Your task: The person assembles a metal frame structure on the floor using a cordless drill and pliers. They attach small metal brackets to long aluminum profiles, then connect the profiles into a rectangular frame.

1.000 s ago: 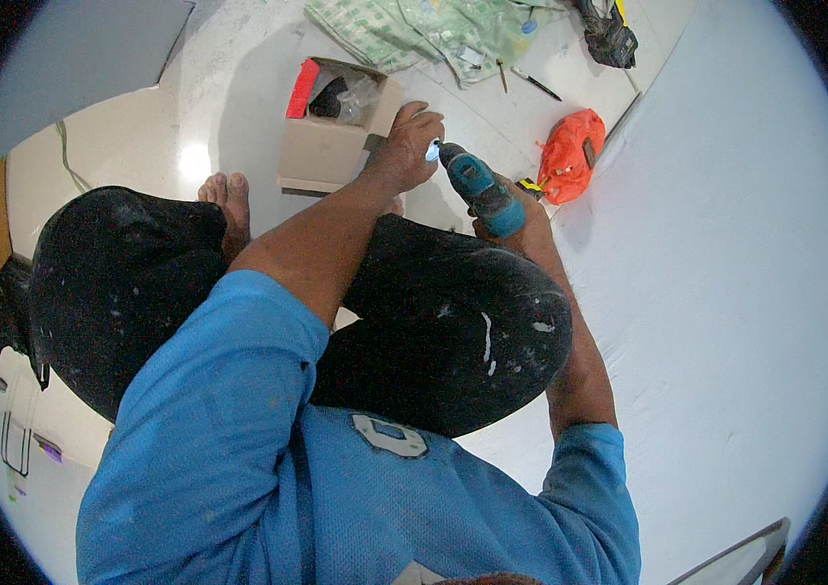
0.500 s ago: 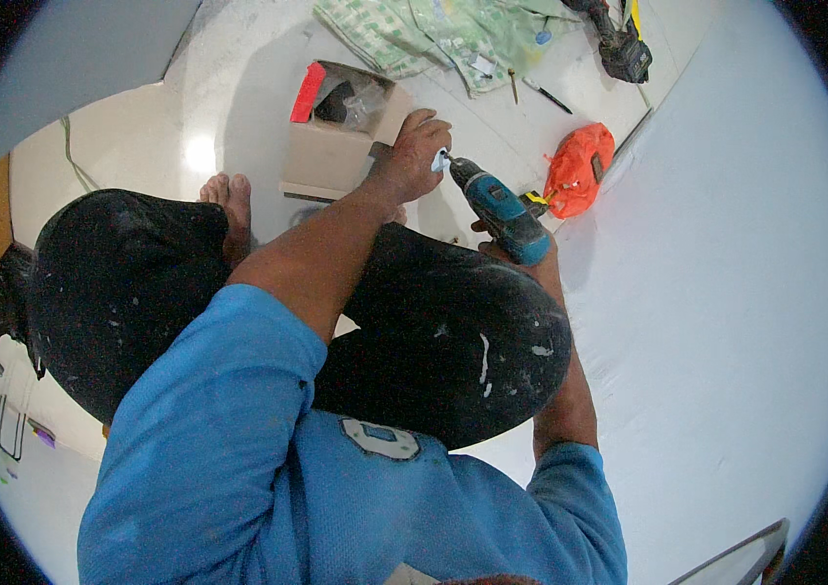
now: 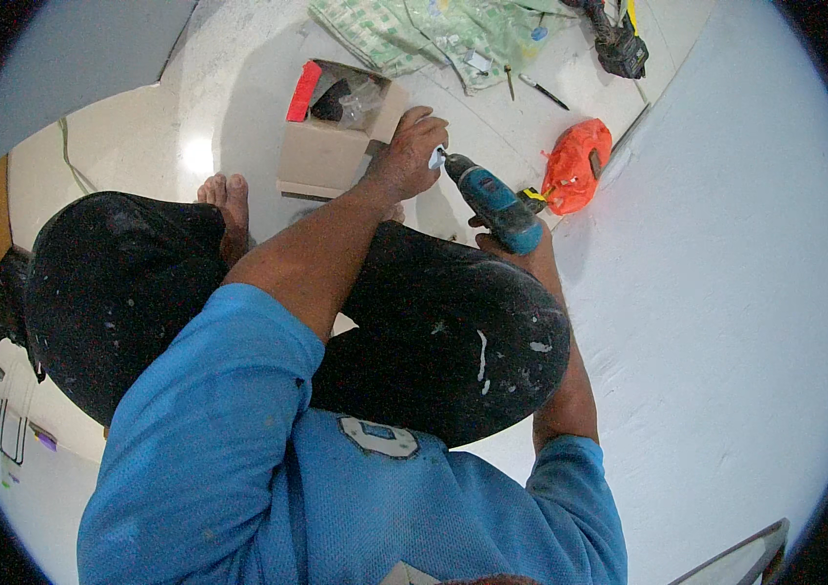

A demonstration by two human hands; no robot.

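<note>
A teal and black cordless drill (image 3: 494, 203) sits in my right hand (image 3: 516, 255), whose fingers wrap round its grip, largely hidden under the drill body. Its chuck points away and to the left, with the tip up against a small white piece (image 3: 436, 157). My left hand (image 3: 408, 156) has its fingers bent around that white piece; what kind of part it is I cannot make out. Just left of this hand stands an open cardboard box (image 3: 326, 156) with a red flap, holding a black item and clear plastic bags.
An orange pouch (image 3: 578, 166) lies right of the drill, by the white wall (image 3: 707, 283). Farther off are a pen (image 3: 544, 93), a long screw (image 3: 509, 83), a green checked cloth (image 3: 375, 39) and a black power tool (image 3: 619, 49). My bent knees are close below my hands.
The drill's back end has shifted slightly away and to the left, while its tip stays at the white piece. My left hand keeps the same hold.
</note>
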